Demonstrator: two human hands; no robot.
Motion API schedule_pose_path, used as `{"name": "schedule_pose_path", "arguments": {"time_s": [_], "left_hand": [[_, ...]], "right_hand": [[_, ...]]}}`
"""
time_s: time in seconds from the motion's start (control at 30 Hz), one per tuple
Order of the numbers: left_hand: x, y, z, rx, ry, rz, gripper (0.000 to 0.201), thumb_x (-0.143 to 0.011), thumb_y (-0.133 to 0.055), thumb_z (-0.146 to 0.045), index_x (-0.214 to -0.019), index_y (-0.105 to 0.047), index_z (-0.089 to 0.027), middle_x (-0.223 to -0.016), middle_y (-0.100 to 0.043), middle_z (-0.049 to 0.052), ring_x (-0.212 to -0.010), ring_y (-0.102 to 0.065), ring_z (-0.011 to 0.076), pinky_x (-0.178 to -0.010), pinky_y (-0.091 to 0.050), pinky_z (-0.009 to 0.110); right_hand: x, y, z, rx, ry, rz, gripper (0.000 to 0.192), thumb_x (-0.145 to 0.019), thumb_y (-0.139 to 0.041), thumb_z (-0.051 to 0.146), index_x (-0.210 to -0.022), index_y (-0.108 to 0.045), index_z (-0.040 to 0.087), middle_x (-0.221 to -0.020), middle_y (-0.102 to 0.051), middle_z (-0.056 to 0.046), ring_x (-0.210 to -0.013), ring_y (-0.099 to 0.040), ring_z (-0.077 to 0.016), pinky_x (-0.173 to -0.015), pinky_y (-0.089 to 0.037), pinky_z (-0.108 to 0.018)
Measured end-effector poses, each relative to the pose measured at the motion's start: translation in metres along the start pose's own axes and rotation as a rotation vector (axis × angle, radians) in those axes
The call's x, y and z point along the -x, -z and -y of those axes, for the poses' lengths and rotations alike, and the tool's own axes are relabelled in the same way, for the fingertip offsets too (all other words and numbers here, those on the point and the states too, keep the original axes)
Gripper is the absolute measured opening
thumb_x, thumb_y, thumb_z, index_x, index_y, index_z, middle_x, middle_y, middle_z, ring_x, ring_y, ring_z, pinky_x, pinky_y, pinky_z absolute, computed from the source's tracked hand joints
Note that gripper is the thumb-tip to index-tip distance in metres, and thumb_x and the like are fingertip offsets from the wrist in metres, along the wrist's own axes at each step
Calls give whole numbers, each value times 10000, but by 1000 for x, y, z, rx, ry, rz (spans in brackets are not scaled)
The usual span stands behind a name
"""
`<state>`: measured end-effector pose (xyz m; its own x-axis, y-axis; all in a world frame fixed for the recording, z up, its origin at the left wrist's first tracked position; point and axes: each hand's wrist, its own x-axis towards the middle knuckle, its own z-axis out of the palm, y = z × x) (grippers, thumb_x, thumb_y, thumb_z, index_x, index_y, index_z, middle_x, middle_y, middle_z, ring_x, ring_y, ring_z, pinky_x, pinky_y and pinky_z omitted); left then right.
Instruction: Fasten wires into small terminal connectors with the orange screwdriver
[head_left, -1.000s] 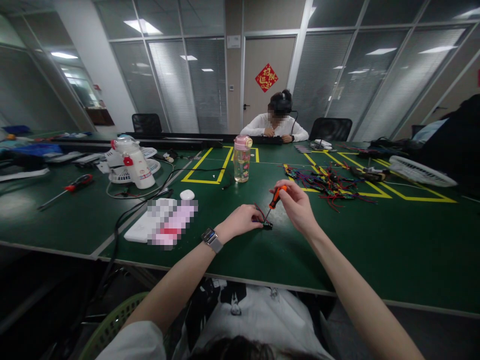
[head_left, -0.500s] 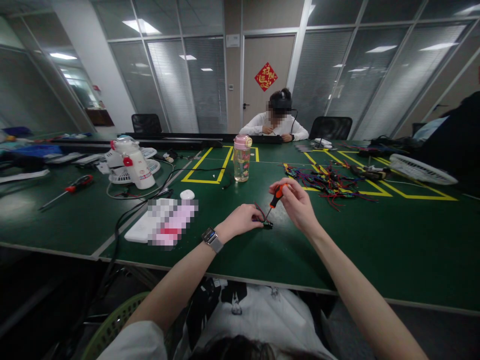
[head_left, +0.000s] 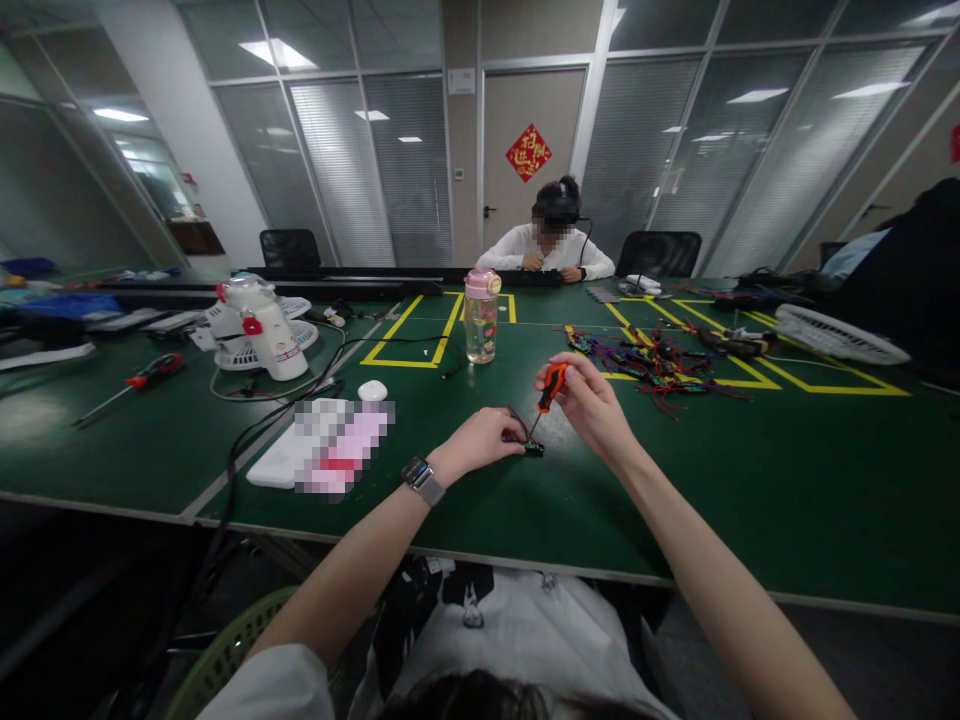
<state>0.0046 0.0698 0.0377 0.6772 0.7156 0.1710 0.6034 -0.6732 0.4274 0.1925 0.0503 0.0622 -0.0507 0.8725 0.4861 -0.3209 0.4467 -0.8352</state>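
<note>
My left hand [head_left: 491, 437] is closed on a small circuit board [head_left: 534, 449] with thin red and dark wires, pressing it against the green table [head_left: 480, 520]. Part of the board and its wires is hidden under the fingers. In my right hand [head_left: 589, 398] is an orange-and-black screwdriver [head_left: 553, 387], gripped by its handle and tilted. Its thin shaft points down and to the left, and the tip meets the board or sits just over it; I cannot tell which.
Beyond my right hand lies a pile of wired boards [head_left: 652, 355]. A pink-lidded bottle [head_left: 481, 318] stands ahead. To the left are a white kettle-like bottle [head_left: 274, 335], a red-and-black screwdriver [head_left: 154, 370], a white box [head_left: 277, 455] and black cables [head_left: 251, 430]. Another person [head_left: 551, 240] sits opposite.
The orange screwdriver's handle has turned slightly in my right hand, whose fingers have shifted a little. My left hand and the board stay in place. The whole view has drifted slightly.
</note>
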Motion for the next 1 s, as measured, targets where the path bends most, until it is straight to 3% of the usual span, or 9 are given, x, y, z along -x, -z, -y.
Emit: {"name": "schedule_pose_path", "arguments": {"time_s": [0.23, 0.47, 0.83, 1.0], "left_hand": [[0, 1, 0, -7, 23, 9, 161, -854, -773, -290, -972, -796, -183, -959, -713, 53, -854, -662, 173, -764, -470, 243], [0, 0, 0, 2, 14, 0, 133, -856, -773, -267, -947, -794, -174, -952, -724, 49, -844, -666, 167, -761, -467, 236], [0, -1, 2, 17, 4, -5, 130, -848, -780, -264, -943, -797, -177, -938, -720, 48, -830, -661, 162, -756, -468, 234], [0, 2, 0, 19, 11, 8, 132, -848, -778, -269, -936, -799, -173, -942, -717, 50, -815, -651, 157, -745, -464, 232]], "right_hand": [[-2, 6, -4, 90, 78, -84, 287, -788, -772, 534, -911, -702, 284, -866, -671, 0, -833, -647, -177, -867, -559, -363], [-4, 6, -2, 55, 43, -45, 327, -824, -735, 532, -1048, -713, 294, -900, -693, -17, -855, -661, -180, -869, -556, -366], [-4, 6, -5, 52, 59, -85, 268, -810, -754, 514, -926, -720, 274, -908, -706, -22, -857, -662, -188, -830, -551, -357], [-7, 11, -7, 90, 82, -141, 296, -716, -837, 527, -841, -736, 279, -867, -666, 6, -811, -625, -163, -822, -536, -329]]}}
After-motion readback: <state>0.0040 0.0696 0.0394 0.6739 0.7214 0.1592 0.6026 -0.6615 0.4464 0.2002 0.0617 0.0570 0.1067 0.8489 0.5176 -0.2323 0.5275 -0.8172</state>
